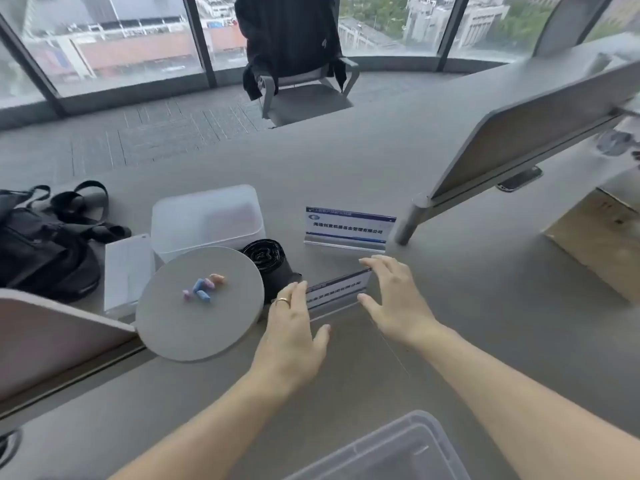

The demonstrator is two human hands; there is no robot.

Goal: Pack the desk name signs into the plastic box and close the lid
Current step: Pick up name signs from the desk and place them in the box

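Note:
A clear acrylic name sign [337, 293] with a white and blue card lies tilted on the grey desk between my hands. My left hand [294, 327] touches its left end and my right hand [398, 299] its right end, fingers spread on both. A second name sign [348, 228] stands upright just behind. A clear plastic box [391, 452] shows at the bottom edge, near me. A frosted plastic container [207, 220] sits upside down at the left.
A round grey disc [199, 303] holds several small coloured pieces. A black bag roll [268, 265] lies beside it, a black backpack [45, 244] at far left, a white pad [126, 271], desk dividers [526, 133], a cardboard box [599, 237] and a chair [298, 81].

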